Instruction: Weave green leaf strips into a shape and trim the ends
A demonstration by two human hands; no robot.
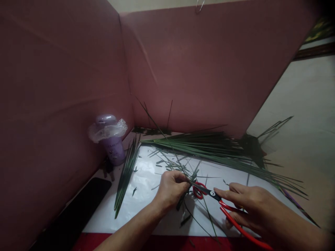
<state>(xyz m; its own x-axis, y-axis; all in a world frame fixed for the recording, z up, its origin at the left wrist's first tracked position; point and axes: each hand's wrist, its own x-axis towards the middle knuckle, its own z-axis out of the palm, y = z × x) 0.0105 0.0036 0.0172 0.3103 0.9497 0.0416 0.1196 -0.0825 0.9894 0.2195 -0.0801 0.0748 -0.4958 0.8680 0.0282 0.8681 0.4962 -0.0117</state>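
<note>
My left hand is closed in a pinch on thin green leaf strips over the white sheet. Exactly which strips its fingertips grip is partly hidden. My right hand holds scissors with red handles and dark blades. The blade tips reach the leaf strips right beside my left fingertips. Just behind the blades, a red loop shows on the sheet, partly covered. Cut leaf bits lie scattered around my left hand, and a few long strips stick out past it.
A large bundle of long green leaves lies across the back of the white sheet. A smaller leaf bundle rests at the left. Beyond it stands a purple bottle wrapped with clear plastic. A black flat object lies front left. Pink panels rise behind.
</note>
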